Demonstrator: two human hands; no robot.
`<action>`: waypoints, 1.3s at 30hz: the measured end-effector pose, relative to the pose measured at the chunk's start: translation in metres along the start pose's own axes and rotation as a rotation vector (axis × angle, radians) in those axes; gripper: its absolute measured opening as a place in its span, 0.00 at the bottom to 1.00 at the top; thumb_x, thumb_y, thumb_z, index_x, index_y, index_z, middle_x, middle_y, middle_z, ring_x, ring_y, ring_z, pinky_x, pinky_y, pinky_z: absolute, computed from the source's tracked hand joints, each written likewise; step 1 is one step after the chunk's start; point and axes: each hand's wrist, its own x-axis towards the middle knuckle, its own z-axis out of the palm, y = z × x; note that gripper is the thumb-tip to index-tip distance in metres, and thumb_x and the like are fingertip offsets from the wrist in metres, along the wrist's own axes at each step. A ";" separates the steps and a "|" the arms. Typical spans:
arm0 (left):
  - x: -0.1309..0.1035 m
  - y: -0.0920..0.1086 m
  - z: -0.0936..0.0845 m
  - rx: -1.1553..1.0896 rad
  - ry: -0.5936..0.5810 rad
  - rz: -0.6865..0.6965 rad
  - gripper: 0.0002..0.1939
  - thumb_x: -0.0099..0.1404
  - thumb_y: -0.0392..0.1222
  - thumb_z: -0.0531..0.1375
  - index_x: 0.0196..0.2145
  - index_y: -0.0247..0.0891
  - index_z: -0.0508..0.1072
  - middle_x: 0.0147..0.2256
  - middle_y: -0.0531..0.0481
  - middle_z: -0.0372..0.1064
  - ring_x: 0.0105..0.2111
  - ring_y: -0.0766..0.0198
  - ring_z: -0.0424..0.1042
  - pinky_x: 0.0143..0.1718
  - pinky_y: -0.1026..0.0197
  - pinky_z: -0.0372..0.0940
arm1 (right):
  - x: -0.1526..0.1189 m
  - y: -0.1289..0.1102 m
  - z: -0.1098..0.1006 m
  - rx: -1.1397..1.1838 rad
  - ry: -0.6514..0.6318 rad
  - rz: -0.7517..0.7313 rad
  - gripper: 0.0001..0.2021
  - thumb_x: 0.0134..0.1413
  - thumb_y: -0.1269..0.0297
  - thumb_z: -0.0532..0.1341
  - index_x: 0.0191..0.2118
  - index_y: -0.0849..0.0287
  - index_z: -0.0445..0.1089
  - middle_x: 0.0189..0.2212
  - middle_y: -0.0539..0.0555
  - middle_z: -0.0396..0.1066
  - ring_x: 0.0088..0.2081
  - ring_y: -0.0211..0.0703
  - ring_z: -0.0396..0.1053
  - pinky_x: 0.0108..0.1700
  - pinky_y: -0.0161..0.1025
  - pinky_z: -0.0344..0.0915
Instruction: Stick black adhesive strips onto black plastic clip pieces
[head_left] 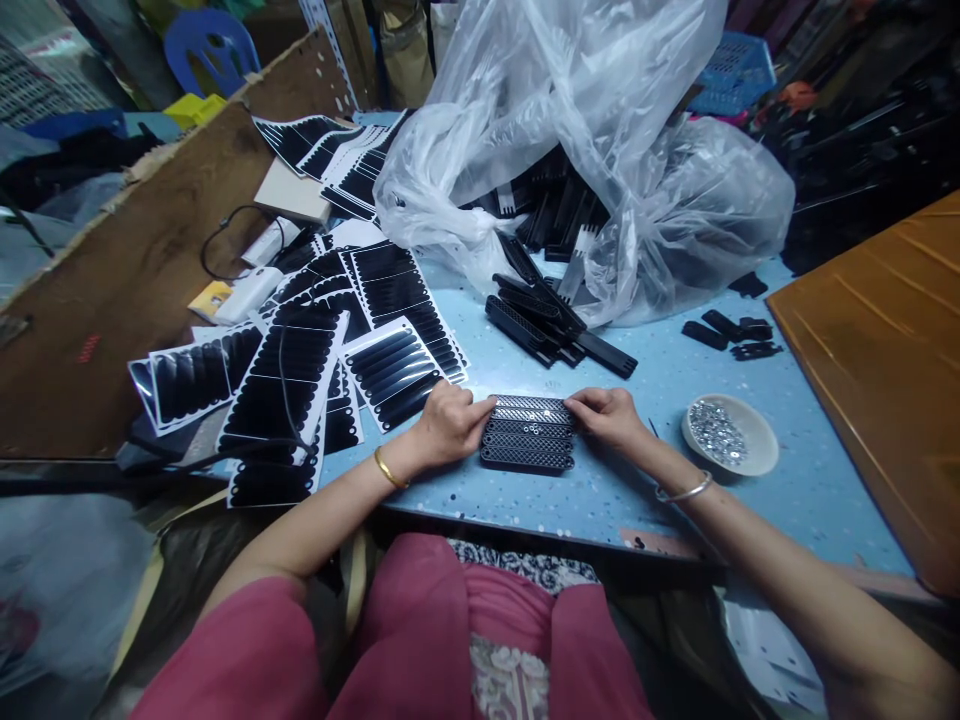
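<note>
Several long black plastic pieces with a lattice surface (527,453) lie side by side on the table in front of me. My left hand (452,420) is closed, its thumb and finger pinching the left end of the farthest piece. At the opposite end, my right hand (609,415) pinches the same piece between thumb and fingertips. A few small shiny metal nuts (532,429) rest on top of the row. Right of my right hand, a white bowl (766,447) holds many small metal parts (716,432).
Sheets of black stickers (281,375) spread over the left side. Behind my hands, loose black plastic pieces (555,320) spill from a large clear plastic bag (660,230). More black parts (724,328) lie right. A wooden board (150,270) and a brown panel (877,370) flank the blue table (645,490).
</note>
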 end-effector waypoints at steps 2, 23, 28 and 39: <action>-0.005 0.005 0.000 0.087 -0.020 0.053 0.15 0.65 0.39 0.55 0.45 0.37 0.78 0.23 0.46 0.68 0.24 0.60 0.64 0.31 0.55 0.55 | 0.000 0.000 0.000 -0.006 0.005 -0.007 0.21 0.48 0.47 0.60 0.24 0.62 0.75 0.17 0.55 0.72 0.21 0.40 0.66 0.23 0.36 0.61; -0.004 -0.007 0.007 -0.098 -0.082 0.010 0.18 0.67 0.39 0.53 0.50 0.39 0.75 0.25 0.48 0.71 0.27 0.62 0.69 0.34 0.58 0.60 | 0.000 -0.002 -0.001 -0.022 -0.012 -0.010 0.20 0.48 0.48 0.59 0.24 0.62 0.75 0.16 0.54 0.70 0.20 0.39 0.65 0.22 0.35 0.60; -0.002 -0.008 0.003 -0.013 -0.139 0.056 0.19 0.64 0.37 0.54 0.51 0.37 0.75 0.25 0.47 0.70 0.27 0.61 0.66 0.33 0.56 0.57 | 0.000 0.000 -0.002 -0.045 -0.009 -0.024 0.20 0.49 0.48 0.59 0.25 0.62 0.76 0.16 0.54 0.71 0.20 0.40 0.65 0.23 0.35 0.60; -0.005 -0.032 -0.001 -0.104 -0.264 0.080 0.27 0.60 0.30 0.54 0.56 0.42 0.72 0.27 0.49 0.70 0.28 0.62 0.66 0.35 0.57 0.57 | 0.000 0.000 0.000 -0.006 -0.011 -0.022 0.20 0.48 0.49 0.59 0.24 0.62 0.75 0.17 0.54 0.71 0.20 0.40 0.65 0.24 0.36 0.61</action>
